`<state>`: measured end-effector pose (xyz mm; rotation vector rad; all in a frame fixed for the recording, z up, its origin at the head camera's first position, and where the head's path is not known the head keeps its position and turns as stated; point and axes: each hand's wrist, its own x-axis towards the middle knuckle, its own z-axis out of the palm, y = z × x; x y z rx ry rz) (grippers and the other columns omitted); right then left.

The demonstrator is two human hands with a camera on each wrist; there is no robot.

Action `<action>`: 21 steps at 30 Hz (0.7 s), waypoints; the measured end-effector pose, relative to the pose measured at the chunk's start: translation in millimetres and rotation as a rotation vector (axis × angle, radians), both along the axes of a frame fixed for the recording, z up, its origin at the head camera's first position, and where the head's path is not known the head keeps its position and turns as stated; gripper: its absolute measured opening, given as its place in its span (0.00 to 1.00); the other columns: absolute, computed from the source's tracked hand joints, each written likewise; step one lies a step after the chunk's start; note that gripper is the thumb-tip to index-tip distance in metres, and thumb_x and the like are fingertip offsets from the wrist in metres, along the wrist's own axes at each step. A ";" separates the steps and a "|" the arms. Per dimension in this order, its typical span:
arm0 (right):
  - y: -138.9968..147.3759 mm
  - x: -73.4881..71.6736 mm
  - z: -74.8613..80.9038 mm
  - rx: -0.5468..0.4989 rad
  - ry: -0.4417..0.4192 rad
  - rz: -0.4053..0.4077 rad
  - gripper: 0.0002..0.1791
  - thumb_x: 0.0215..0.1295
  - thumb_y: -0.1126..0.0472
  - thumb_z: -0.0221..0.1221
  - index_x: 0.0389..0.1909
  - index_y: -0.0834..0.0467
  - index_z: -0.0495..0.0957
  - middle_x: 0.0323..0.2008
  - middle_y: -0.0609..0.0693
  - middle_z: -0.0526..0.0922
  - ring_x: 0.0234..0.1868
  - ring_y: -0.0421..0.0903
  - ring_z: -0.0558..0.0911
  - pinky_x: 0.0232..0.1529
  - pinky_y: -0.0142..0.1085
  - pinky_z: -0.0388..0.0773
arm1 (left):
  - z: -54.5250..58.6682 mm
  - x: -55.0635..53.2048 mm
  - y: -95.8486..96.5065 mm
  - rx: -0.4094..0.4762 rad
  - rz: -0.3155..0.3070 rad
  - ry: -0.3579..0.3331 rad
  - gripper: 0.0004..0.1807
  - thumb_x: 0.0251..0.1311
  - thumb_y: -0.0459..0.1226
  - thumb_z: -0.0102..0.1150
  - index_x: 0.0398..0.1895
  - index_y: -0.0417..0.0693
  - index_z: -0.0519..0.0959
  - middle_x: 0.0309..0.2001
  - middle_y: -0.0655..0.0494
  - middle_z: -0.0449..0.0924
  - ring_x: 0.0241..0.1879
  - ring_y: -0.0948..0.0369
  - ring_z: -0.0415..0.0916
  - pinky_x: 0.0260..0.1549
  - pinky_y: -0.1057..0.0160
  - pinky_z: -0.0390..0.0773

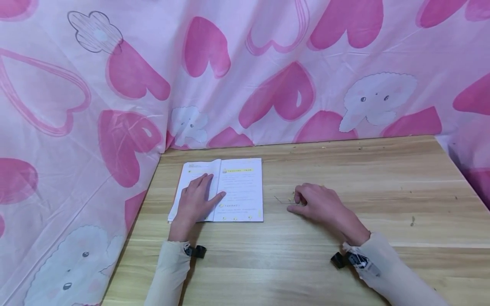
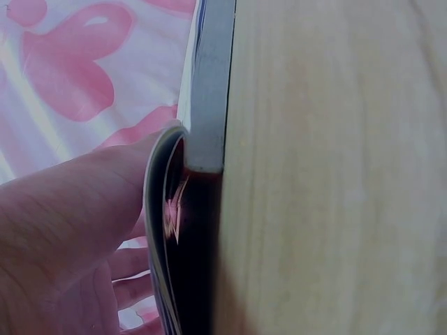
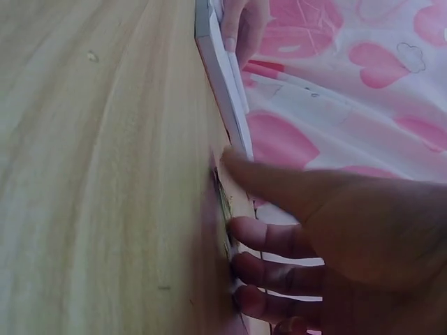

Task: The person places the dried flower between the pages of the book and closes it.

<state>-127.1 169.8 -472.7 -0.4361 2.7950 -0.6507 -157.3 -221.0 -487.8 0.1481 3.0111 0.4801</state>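
An open book with printed pages and yellow headings lies on the wooden table. My left hand rests flat on its left page, the thumb reaching past the fold. In the left wrist view, the page edges curve up beside the hand. Right of the book, my right hand is low at the tabletop, its fingers bent. A thin dry stem lies at its fingertips. From the right wrist view, a gap shows between the thumb and the other fingers, with thin stems by them.
Small dry plant bits are scattered on the right part of the table and along its back edge. A pink cloth with hearts hangs behind and at the left. Each wrist wears a small black camera.
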 end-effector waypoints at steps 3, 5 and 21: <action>-1.0 -2.4 -1.4 0.004 0.036 0.005 0.14 0.68 0.46 0.74 0.35 0.49 0.81 0.31 0.44 0.77 0.32 0.44 0.74 0.32 0.37 0.68 | -0.4 -0.2 0.2 -0.001 0.000 0.000 0.48 0.70 0.67 0.60 0.85 0.55 0.62 0.84 0.45 0.62 0.83 0.42 0.58 0.78 0.30 0.61; -2.0 -3.3 -2.3 0.002 0.061 0.008 0.12 0.69 0.48 0.73 0.37 0.49 0.82 0.33 0.45 0.78 0.34 0.44 0.74 0.33 0.38 0.70 | -0.6 -0.3 0.2 0.000 -0.001 0.002 0.48 0.70 0.67 0.60 0.85 0.54 0.62 0.84 0.44 0.62 0.83 0.42 0.58 0.78 0.30 0.61; 4.1 -3.4 -1.4 0.004 0.131 -0.002 0.13 0.63 0.50 0.77 0.39 0.50 0.84 0.35 0.44 0.79 0.36 0.43 0.75 0.35 0.39 0.74 | -1.0 0.8 -0.5 0.005 -0.003 0.016 0.48 0.70 0.67 0.59 0.85 0.55 0.62 0.83 0.45 0.63 0.83 0.42 0.60 0.76 0.30 0.62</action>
